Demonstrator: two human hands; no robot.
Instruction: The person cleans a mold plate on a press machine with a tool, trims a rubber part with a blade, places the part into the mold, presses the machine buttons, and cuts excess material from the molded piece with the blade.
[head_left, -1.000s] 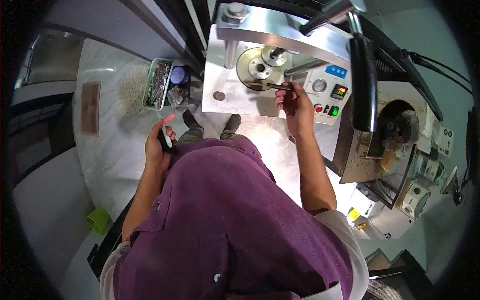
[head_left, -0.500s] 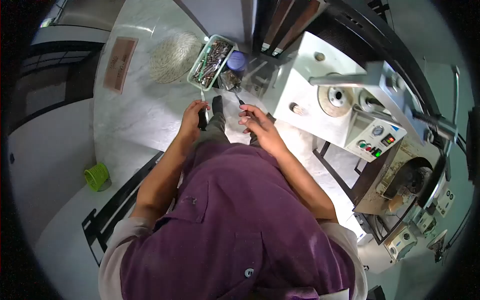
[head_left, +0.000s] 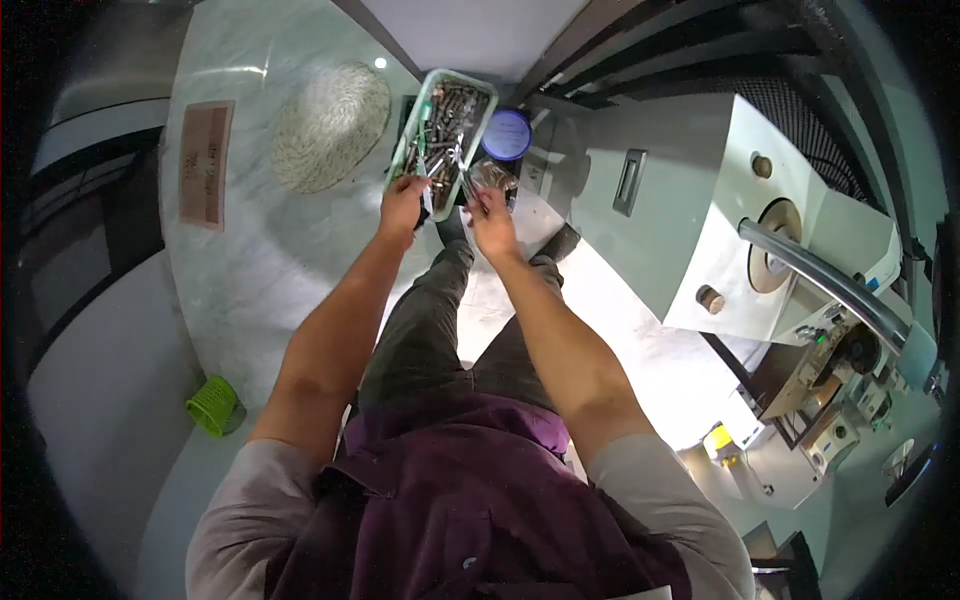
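A pale green plastic tray (head_left: 489,103) full of small, dark metal pieces (head_left: 455,112) stands on the floor ahead of me. At its near left edge, my left hand (head_left: 402,208) is closed on a slim tool with a pale shaft and a dark handle (head_left: 424,208). My right hand (head_left: 491,222) is closed at the near right corner, its fingers pinched round a thin dark-handled tool (head_left: 470,186). Both tools point into the tray, but their tips blend in among the pieces. A crumpled clear plastic bag (head_left: 495,176) lies just beyond my right fingers.
A jar with a blue lid (head_left: 507,135) stands right of the tray. A round woven mat (head_left: 330,130) and a reddish-brown board (head_left: 206,165) lie leftward. A white machine (head_left: 650,190) with a metal arm is on the right. A green basket (head_left: 212,405) is lower left.
Both hands have reached forward to the tray with their tools, and my right fingers have closed together more. My view has tipped and shifted, so more of my legs shows.
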